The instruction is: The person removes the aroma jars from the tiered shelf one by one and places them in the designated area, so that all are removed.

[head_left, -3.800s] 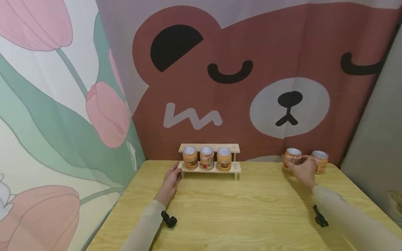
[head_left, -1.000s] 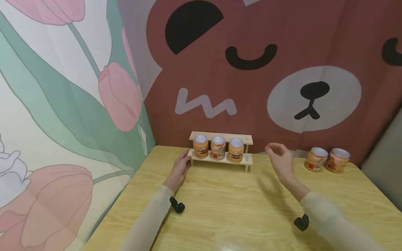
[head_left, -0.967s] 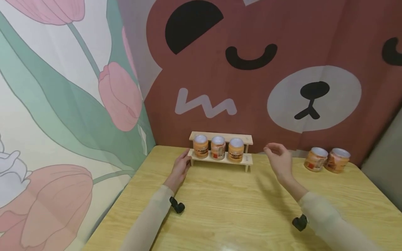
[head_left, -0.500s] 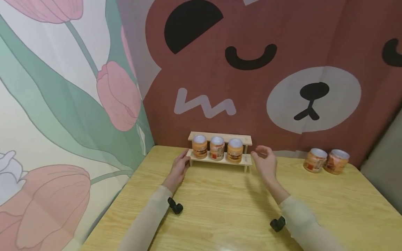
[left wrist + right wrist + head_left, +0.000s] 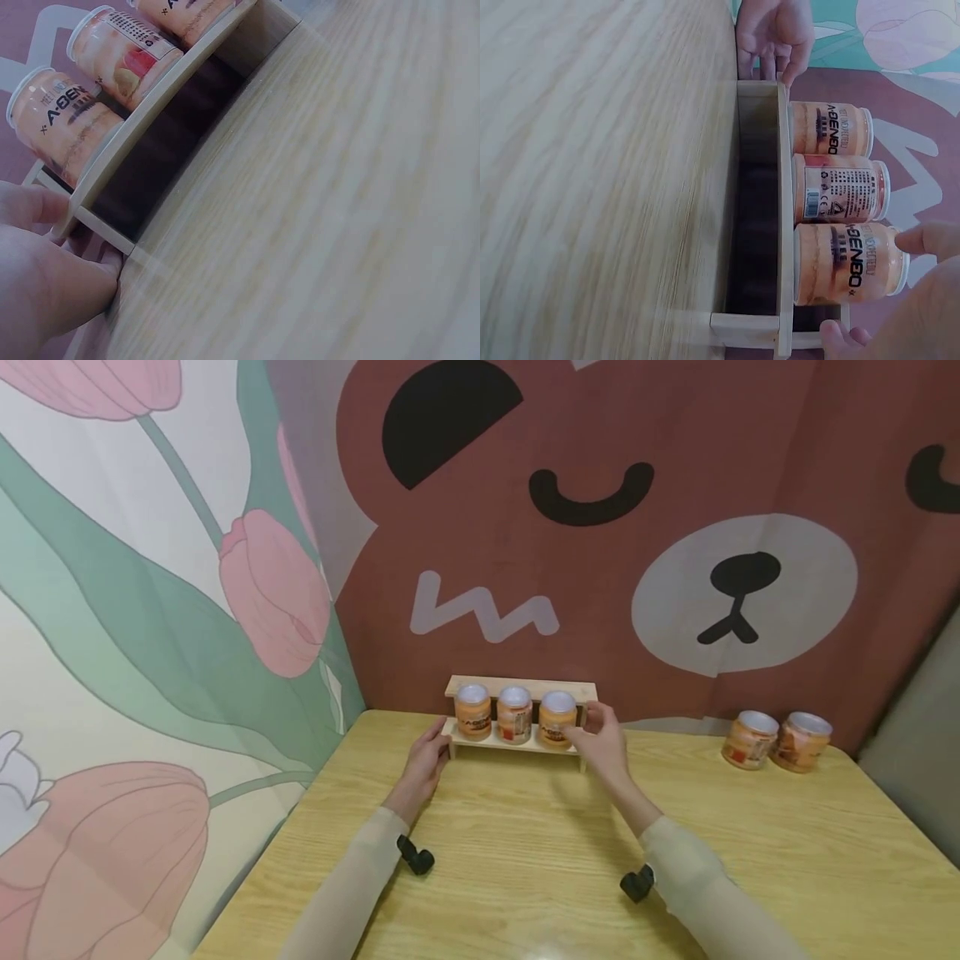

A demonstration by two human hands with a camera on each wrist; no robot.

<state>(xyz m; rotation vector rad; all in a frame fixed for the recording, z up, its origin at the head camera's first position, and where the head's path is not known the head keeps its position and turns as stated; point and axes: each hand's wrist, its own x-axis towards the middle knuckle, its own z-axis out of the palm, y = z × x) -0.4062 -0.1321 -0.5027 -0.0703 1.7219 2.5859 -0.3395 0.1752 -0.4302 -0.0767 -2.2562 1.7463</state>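
Note:
Three orange printed cans with silvery tops stand in a row on the lower step of a small two-step wooden shelf [image 5: 517,687]: the left can [image 5: 473,713], the middle can [image 5: 515,717] and the right can [image 5: 558,718]. My left hand [image 5: 424,762] grips the shelf's left end, thumb at the board's edge in the left wrist view. My right hand [image 5: 606,745] is at the right can. Its thumb [image 5: 922,238] lies against the front near the top, and the fingers bend round the can's right side.
Two more cans, the nearer one [image 5: 750,741] and its neighbour [image 5: 802,742], stand side by side at the table's back right. The wooden table [image 5: 495,877] meets a bear-print curtain [image 5: 600,593] behind the shelf. A tulip-print curtain [image 5: 112,652] hangs on the left.
My right hand has let go of a can at the back right, beside another, and moved left to the right can on the shelf. My left hand has stayed on the shelf.

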